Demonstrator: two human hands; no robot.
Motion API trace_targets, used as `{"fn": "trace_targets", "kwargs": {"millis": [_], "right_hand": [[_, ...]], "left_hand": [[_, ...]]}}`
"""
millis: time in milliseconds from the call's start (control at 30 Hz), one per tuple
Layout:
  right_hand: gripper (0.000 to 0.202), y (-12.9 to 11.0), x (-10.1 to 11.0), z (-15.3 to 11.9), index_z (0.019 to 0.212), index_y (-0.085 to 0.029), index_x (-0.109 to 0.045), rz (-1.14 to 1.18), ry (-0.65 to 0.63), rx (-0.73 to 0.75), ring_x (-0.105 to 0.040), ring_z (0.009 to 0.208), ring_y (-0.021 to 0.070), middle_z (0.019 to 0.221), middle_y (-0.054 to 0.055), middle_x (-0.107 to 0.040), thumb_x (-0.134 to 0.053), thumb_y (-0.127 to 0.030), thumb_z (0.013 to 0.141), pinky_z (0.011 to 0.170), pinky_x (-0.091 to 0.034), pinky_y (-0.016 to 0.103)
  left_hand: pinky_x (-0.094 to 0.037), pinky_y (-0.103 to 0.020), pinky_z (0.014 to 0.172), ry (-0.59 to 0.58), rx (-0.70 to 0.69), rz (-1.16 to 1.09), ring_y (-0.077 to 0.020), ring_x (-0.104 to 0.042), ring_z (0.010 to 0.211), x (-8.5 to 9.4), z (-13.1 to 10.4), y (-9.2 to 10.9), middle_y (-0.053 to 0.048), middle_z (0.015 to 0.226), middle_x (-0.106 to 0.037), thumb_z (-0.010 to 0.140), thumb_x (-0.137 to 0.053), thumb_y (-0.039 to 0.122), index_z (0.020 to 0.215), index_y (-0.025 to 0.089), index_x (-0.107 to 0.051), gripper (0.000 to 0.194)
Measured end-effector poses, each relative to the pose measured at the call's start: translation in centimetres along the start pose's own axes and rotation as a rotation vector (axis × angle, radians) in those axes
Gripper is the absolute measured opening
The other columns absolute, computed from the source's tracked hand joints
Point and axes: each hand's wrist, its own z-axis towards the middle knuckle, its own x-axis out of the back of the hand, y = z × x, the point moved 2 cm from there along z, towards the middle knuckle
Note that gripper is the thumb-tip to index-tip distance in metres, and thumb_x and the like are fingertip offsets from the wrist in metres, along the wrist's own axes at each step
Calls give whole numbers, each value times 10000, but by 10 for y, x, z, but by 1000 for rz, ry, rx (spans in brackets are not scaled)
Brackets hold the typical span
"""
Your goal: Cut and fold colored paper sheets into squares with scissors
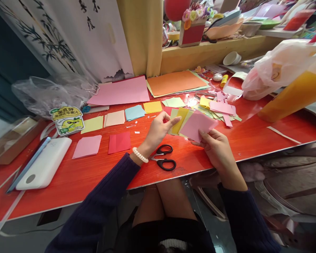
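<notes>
My left hand (162, 128) pinches the left side of a fan of small coloured paper squares, a yellow sheet (183, 119) among them. On the right side, my right hand (214, 144) grips the fan by its pink paper square (197, 125), thumb on top. The fan is held above the red table (144, 172). Black-handled scissors (164, 158) lie below my left wrist, their blades partly hidden. Small stacks of cut squares sit to the left: red (119, 142), pink (87, 146), blue (135, 113), peach (114, 118), light green (92, 124) and yellow (152, 106).
Large pink sheets (123, 90) and orange sheets (176, 82) lie at the back. Paper scraps (222, 109) are heaped right of the fan. A tall orange drink (289, 95) and a plastic bag (271, 70) stand at the right. A white power bank (46, 163) lies at the left.
</notes>
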Motion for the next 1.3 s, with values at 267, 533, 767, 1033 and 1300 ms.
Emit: {"fn": "trace_targets", "kwargs": {"millis": [267, 533, 767, 1033, 1300], "right_hand": [[204, 1, 0, 1, 917, -215, -709, 19, 22, 11, -681, 829, 175, 941, 16, -694, -731, -331, 751, 667, -633, 292], [194, 1, 0, 1, 916, -224, -708, 74, 62, 11, -683, 768, 159, 922, 4, -677, -744, -292, 737, 646, -634, 287], [85, 0, 0, 0, 817, -222, -725, 64, 40, 16, -652, 729, 126, 827, -8, -647, -738, -267, 746, 615, -628, 245], [116, -1, -3, -2, 869, -225, -725, -3, -40, -5, -637, 793, 146, 818, 1, -636, -720, -279, 767, 683, -628, 289], [113, -1, -3, -2, 704, -191, -696, -9, 11, 4, -572, 619, 90, 705, -25, -561, -737, -290, 739, 613, -628, 255]], "left_hand": [[-442, -320, 881, 50, -159, 86, -205, -535, 1060, 0, 1, 0, -49, 1119, -570, 814, -634, 371, 1057, 232, -497, 311], [-486, -335, 760, 31, -227, 248, -169, -609, 812, -1, -4, 10, -8, 973, -652, 847, -515, 140, 1096, 243, -594, 281], [-477, -319, 828, -126, -66, 208, -186, -606, 944, -6, -2, 7, -64, 1020, -695, 865, -527, 283, 999, 180, -689, 235], [-431, -255, 590, -149, -11, 74, -126, -540, 661, -7, -2, 4, -30, 728, -625, 793, -621, 300, 739, 157, -656, 156], [-361, -236, 505, -98, 25, -12, -91, -433, 548, -5, 1, -1, 30, 604, -467, 718, -713, 414, 602, 185, -458, 361]]}}
